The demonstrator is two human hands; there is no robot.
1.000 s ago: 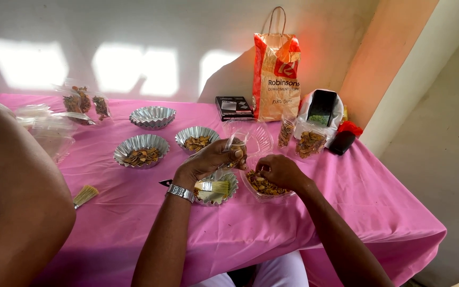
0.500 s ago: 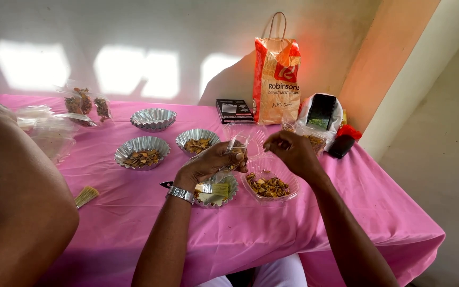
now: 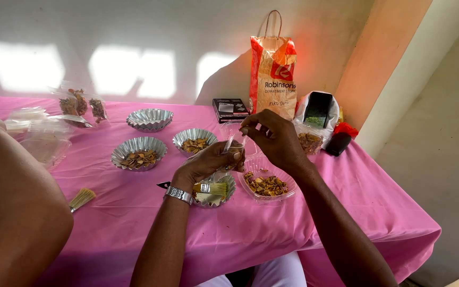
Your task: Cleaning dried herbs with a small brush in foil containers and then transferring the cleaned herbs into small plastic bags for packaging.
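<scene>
Above the clear tray (image 3: 288, 192), both hands' fingers (image 3: 246, 129) pinch a small clear bag (image 3: 233, 139).

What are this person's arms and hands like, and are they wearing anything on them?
Both arms are bare, with no sleeves in view and no gloves. The left hand has a silver metal-link wristwatch at the wrist. The right hand shows no watch, and no ring can be made out.

**Small clear bag held open above the dish of dried pieces**

A small clear plastic bag (image 3: 236, 142) hangs upright and slightly crumpled between both hands, its mouth pinched at the top. Just below and right, a clear plastic dish (image 3: 285, 192) of brown dried pieces sits on the pink worktop (image 3: 346, 212).
</scene>
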